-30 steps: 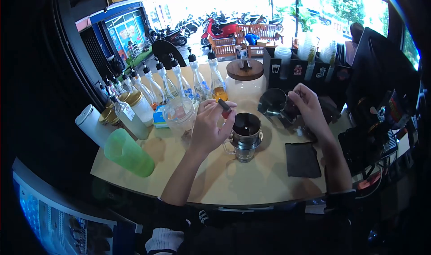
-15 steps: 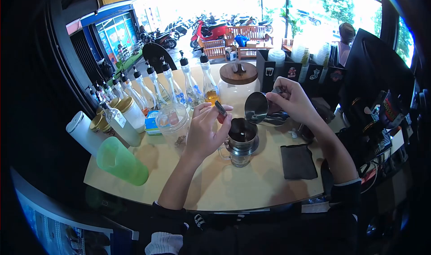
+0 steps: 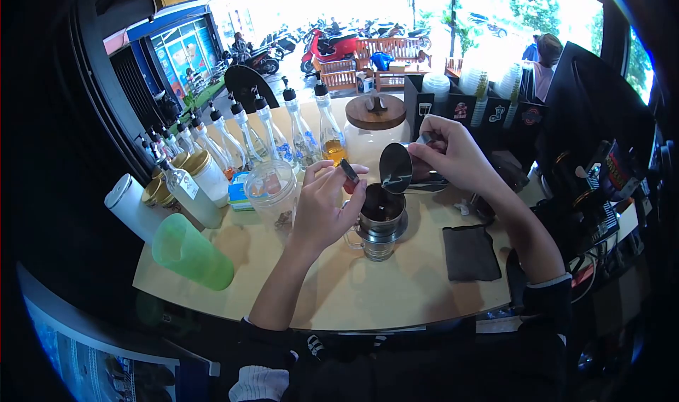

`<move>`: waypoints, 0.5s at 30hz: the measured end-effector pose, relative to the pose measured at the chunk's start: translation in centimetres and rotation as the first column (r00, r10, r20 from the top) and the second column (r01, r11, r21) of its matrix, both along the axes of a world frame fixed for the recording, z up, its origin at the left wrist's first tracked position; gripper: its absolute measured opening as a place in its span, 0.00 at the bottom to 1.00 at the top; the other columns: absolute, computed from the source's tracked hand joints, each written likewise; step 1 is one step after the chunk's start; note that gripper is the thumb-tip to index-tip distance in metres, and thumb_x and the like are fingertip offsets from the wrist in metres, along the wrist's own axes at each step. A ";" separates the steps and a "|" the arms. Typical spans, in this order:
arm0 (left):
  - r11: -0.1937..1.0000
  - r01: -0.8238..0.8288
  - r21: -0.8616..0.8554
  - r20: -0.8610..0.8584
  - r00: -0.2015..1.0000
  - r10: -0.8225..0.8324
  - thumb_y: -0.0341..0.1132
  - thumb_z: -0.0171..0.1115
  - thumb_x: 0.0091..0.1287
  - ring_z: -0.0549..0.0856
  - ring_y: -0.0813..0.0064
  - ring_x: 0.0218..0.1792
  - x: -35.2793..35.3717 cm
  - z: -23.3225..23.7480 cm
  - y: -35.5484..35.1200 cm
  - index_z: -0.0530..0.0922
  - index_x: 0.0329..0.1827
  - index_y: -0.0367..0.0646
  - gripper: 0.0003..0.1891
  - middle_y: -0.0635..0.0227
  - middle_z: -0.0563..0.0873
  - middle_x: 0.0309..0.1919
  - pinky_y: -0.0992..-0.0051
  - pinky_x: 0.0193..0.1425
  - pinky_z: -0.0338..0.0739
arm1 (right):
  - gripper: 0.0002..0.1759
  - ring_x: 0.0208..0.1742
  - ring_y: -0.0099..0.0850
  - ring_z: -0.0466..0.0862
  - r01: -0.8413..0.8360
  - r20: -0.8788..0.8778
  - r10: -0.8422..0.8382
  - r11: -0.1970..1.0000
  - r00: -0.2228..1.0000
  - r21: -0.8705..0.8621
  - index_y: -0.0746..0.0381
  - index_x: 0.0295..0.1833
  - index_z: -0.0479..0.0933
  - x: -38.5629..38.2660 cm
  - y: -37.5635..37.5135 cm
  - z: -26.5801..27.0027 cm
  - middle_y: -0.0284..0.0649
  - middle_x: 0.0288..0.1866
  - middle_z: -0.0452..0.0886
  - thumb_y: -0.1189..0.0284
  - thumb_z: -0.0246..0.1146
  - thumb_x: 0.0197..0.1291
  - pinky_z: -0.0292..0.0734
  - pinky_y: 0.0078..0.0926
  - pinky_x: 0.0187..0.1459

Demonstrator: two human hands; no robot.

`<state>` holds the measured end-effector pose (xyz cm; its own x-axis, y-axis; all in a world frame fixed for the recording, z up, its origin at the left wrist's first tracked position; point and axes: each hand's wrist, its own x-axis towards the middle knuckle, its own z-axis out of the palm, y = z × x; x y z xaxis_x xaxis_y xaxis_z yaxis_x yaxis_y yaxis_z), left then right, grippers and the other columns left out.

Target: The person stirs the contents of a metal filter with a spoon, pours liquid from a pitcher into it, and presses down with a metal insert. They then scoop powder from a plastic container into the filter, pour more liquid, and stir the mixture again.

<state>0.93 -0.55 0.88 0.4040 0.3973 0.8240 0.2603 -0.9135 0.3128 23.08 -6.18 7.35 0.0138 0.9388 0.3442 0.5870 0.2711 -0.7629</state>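
Note:
My right hand (image 3: 456, 154) is closed on the handle of a dark metal pitcher (image 3: 396, 169), tipped over a metal drip filter (image 3: 382, 211). The filter sits on a clear glass mug (image 3: 378, 250) and is dark inside. To its left my left hand (image 3: 331, 197) pinches a small dark object (image 3: 349, 172), which I cannot make out clearly. Behind that hand stands a clear plastic jar (image 3: 271, 190).
Pump bottles (image 3: 305, 137) line the table's back left. A green cup (image 3: 192, 253) stands at the left. A wooden-lidded jar (image 3: 377, 126) is behind the filter, a black cloth (image 3: 472, 253) lies right. A person (image 3: 547, 62) is beyond the black cup holder (image 3: 488, 115).
My right hand has shifted slightly left with the pitcher, which now hangs nearer the filter and is turned more. My left hand has hardly moved.

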 end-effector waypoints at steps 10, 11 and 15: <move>0.998 0.009 0.068 -0.005 1.000 -0.008 0.29 0.63 0.62 0.82 0.76 0.26 0.2 -0.3 0.3 0.80 0.43 0.44 0.07 0.74 0.82 0.21 0.65 0.59 0.69 | 0.11 0.31 0.14 0.72 -0.021 -0.013 0.022 0.997 1.000 0.072 0.71 0.36 0.70 -0.2 -0.2 0.1 0.35 0.27 0.74 0.75 0.64 0.60 0.73 0.21 0.31; 0.998 0.009 0.069 -0.005 1.000 -0.009 0.29 0.63 0.62 0.82 0.76 0.26 0.3 -0.3 0.3 0.80 0.43 0.44 0.07 0.74 0.82 0.21 0.65 0.59 0.69 | 0.11 0.31 0.14 0.72 -0.020 -0.013 0.021 0.997 1.000 0.073 0.71 0.36 0.70 -0.1 -0.1 -0.1 0.35 0.27 0.74 0.75 0.64 0.60 0.73 0.21 0.31; 0.997 0.009 0.073 -0.001 1.000 -0.009 0.29 0.63 0.62 0.82 0.77 0.26 0.3 -0.4 0.3 0.80 0.43 0.44 0.07 0.75 0.81 0.21 0.64 0.59 0.70 | 0.15 0.24 0.10 0.60 -0.013 0.055 0.005 0.990 0.998 0.142 0.63 0.31 0.65 0.1 0.3 -0.6 0.23 0.20 0.63 0.73 0.65 0.61 0.55 0.14 0.23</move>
